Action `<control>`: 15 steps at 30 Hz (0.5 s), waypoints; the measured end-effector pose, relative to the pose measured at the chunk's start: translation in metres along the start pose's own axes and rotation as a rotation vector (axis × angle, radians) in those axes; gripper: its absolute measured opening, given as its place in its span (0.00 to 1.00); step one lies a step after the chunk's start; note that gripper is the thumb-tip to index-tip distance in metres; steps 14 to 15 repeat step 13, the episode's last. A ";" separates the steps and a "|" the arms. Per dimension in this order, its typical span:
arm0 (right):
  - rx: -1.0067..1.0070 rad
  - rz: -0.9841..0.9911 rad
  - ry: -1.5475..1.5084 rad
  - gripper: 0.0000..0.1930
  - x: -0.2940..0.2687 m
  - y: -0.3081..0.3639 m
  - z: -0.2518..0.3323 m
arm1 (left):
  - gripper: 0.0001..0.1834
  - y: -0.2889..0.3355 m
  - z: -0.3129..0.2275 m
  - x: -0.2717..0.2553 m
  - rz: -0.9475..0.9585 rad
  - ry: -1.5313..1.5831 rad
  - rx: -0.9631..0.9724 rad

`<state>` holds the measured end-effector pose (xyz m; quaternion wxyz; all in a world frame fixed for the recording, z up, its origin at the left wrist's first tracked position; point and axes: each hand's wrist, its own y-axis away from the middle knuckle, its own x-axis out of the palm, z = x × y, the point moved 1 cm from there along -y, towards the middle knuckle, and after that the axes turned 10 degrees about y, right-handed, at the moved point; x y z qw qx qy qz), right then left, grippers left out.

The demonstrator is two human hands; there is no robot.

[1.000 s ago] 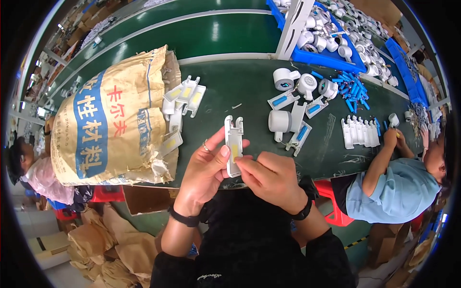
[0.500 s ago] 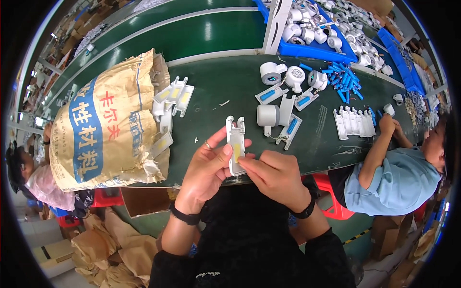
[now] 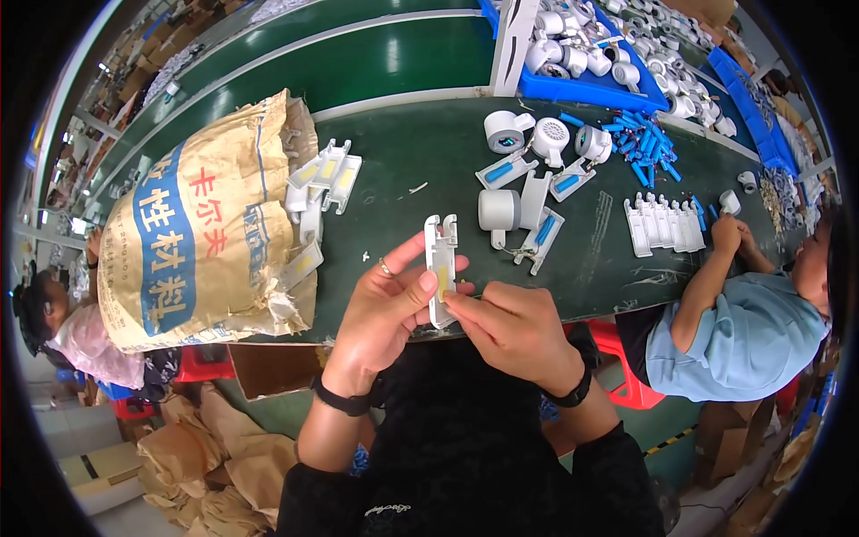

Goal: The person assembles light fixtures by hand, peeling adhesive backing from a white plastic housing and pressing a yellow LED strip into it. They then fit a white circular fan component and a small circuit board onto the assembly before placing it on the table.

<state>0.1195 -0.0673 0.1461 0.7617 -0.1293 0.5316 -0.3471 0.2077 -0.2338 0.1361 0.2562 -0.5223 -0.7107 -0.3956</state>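
My left hand (image 3: 380, 313) grips a narrow white plastic housing (image 3: 433, 246) upright, the thumb on its near face and the fingers behind. Two hooked prongs stick up at the housing's top, and a yellow strip (image 3: 443, 279) lies inside its shallow body. With thumb and forefinger pinched together, my right hand (image 3: 514, 331) touches the lower end of the strip; the exact grip is partly hidden. Beyond my hands lie white fan heads (image 3: 498, 211) and housings with blue battery cells (image 3: 545, 231). More white housings (image 3: 344, 183) with yellow strips lie by the sack.
A big tan sack (image 3: 228, 188) stands open at left. Right of centre are a pile of blue cells (image 3: 646, 148) and a row of white housings (image 3: 664, 225). A blue bin (image 3: 591, 92) of fan heads sits behind. A co-worker in a blue shirt (image 3: 734, 336) works at right.
My view has shifted slightly. The housing in my left hand has turned a little, showing more of its side; my right fingertips stay at the yellow strip.
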 end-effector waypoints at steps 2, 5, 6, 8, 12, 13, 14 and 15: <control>0.017 -0.010 0.006 0.12 0.001 0.001 0.001 | 0.29 0.001 0.002 0.003 -0.015 -0.035 0.059; 0.039 -0.036 0.018 0.11 0.003 0.000 0.005 | 0.29 0.001 0.009 0.001 -0.007 -0.078 0.123; 0.045 -0.053 0.024 0.11 0.004 0.000 0.006 | 0.29 0.001 0.009 0.000 -0.008 -0.078 0.123; 0.058 -0.062 0.003 0.10 0.006 0.000 0.006 | 0.29 0.002 0.011 -0.003 0.007 -0.069 0.116; 0.092 -0.084 -0.035 0.11 0.010 0.002 0.007 | 0.29 0.002 0.011 -0.007 0.020 -0.076 0.094; 0.111 -0.066 -0.056 0.11 0.011 0.003 0.005 | 0.29 0.003 0.010 -0.008 0.020 -0.066 0.077; 0.111 -0.066 -0.056 0.11 0.011 0.003 0.005 | 0.29 0.003 0.010 -0.008 0.020 -0.066 0.077; 0.111 -0.066 -0.056 0.11 0.011 0.003 0.005 | 0.29 0.003 0.010 -0.008 0.020 -0.066 0.077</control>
